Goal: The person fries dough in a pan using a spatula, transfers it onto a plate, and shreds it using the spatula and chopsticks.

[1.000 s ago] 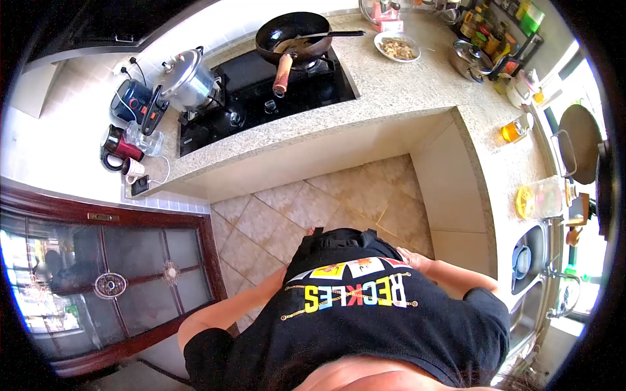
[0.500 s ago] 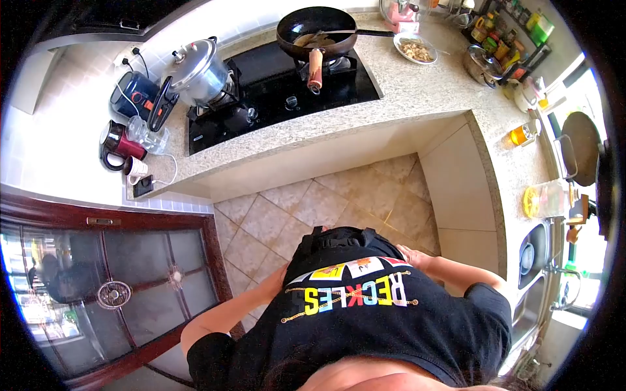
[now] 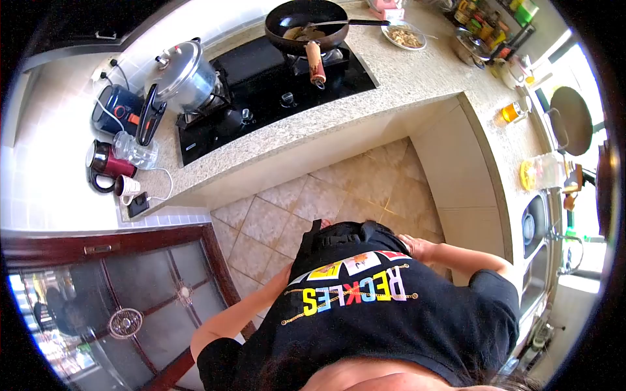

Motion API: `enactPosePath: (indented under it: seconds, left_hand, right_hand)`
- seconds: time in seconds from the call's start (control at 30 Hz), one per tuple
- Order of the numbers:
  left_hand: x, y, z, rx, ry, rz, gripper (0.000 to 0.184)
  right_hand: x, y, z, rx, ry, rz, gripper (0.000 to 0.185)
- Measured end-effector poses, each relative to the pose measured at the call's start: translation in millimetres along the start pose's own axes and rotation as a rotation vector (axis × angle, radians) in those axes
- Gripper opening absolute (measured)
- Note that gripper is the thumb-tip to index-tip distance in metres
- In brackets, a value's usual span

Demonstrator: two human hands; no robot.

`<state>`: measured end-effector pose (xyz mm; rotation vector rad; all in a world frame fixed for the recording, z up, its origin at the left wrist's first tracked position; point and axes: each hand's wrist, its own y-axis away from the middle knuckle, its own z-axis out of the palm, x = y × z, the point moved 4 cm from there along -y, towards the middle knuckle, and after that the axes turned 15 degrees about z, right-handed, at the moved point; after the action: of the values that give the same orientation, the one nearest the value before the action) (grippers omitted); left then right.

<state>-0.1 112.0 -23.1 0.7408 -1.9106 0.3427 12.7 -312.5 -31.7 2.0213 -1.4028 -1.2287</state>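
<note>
Touching the side of the waist, the right hand [image 3: 418,247] stands at the edge of the black shirt [image 3: 372,339], close beside a black strapped item [image 3: 345,234]; its fingers are partly covered, so I cannot tell whether its grip is spread or pressed together; the left forearm [image 3: 244,303] goes down to the other side of the waist, where the left hand is hidden behind the shirt, and its grip I cannot tell either. The strapped item lies at the front of the waist, between the two arms, above the tiled floor [image 3: 372,186].

Ahead is the stone counter [image 3: 417,85]; it carries a black hob [image 3: 261,91], with a wok [image 3: 287,44] on the right burner and a pressure cooker [image 3: 189,78] on the left one; the wok has a wooden handle [image 3: 315,62] pointing toward the person, and a long-handled utensil [image 3: 365,23] lies across its rim; near the wok, to its right, is a plate [image 3: 417,47] with food, and further right a lidded pot [image 3: 471,51]. Left of the hob, a red kettle [image 3: 120,167] stands just beside a cup [image 3: 128,188]; along the right side are a small jar [image 3: 510,113] with orange contents, a larger clear jar [image 3: 548,171] and a metal sink [image 3: 536,274]; a glazed door [image 3: 156,287] is at the left.
</note>
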Motion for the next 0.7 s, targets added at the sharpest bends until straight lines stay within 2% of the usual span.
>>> enactPosePath:
  seconds: [0.03, 0.1, 0.23, 0.33, 0.7]
  left_hand:
    - [-3.3, -1.9, -0.3, -0.003, -0.008, 0.045, 0.062]
    - [-12.8, -6.8, -4.9, -0.073, 0.11, -0.037, 0.062]
    - [-30.1, -28.8, -20.3, -0.248, 0.153, -0.073, 0.062]
    - [-39.5, -46.4, -27.6, -0.382, 0.144, -0.058, 0.062]
    - [-43.2, -121.5, -15.6, -0.768, 0.068, 0.057, 0.063]
  right_hand:
    - [1.2, -0.2, 2.5, 0.007, 0.03, -0.036, 0.106]
    - [5.2, 0.0, 8.6, 0.009, 0.072, -0.035, 0.116]
    - [9.4, 10.0, 23.8, 0.089, 0.04, -0.066, 0.125]
    - [9.3, 22.2, 40.9, 0.069, 0.002, 0.001, 0.13]
    - [-11.7, 105.0, 107.7, 0.347, -0.261, 0.089, 0.108]
